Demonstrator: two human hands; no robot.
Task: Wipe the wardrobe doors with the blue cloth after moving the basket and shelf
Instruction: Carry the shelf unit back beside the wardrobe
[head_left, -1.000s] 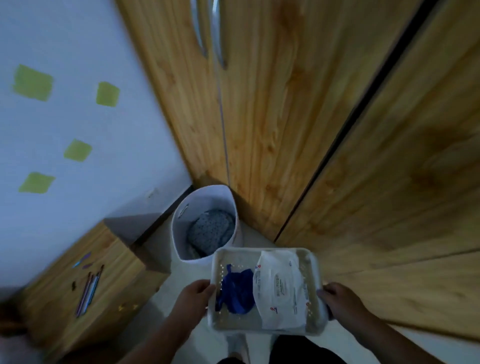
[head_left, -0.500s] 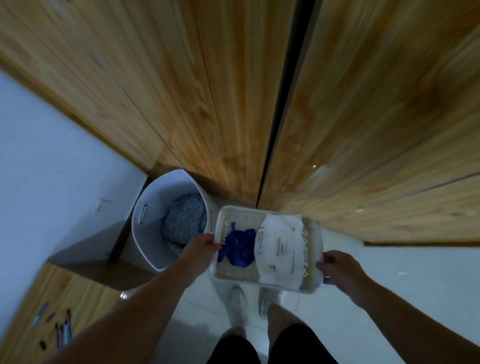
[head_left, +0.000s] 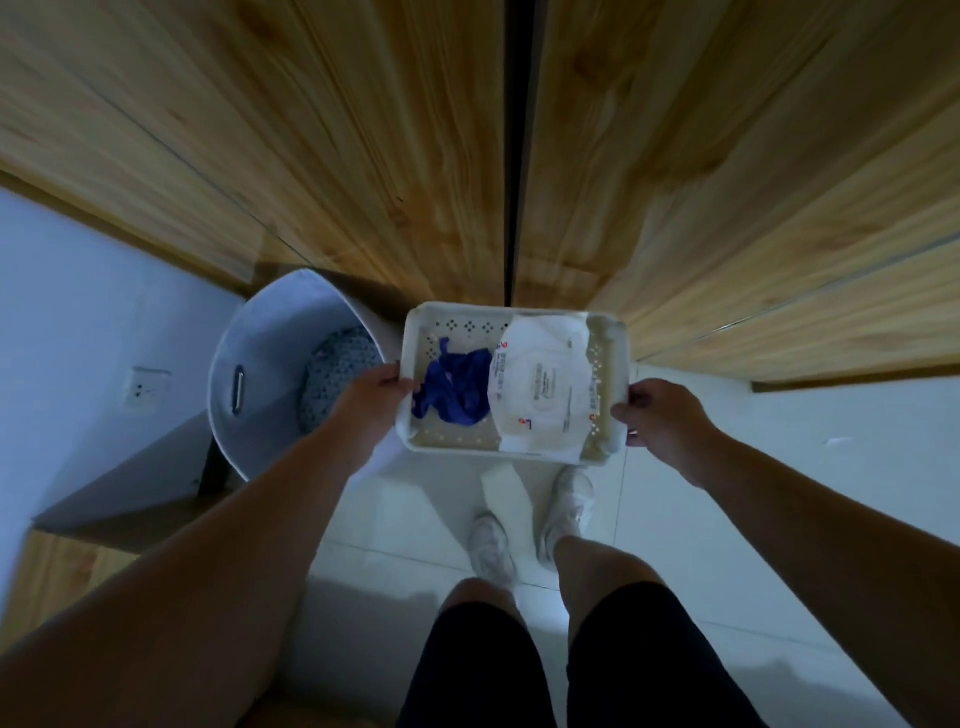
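Before the wardrobe doors, my left hand and right hand grip the short ends of the tray; I judge it light and rigid, the blue cloth inside limp.

I hold the basket between my left hand at its 9 o'clock and right hand at 3. Inside, the cloth lies at 9, a packet at 3. The wardrobe doors stand at 12, a bin at 10, my shoes at 6.

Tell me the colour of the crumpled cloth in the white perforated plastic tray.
Deep blue; the crumpled cloth shows best in the head view.
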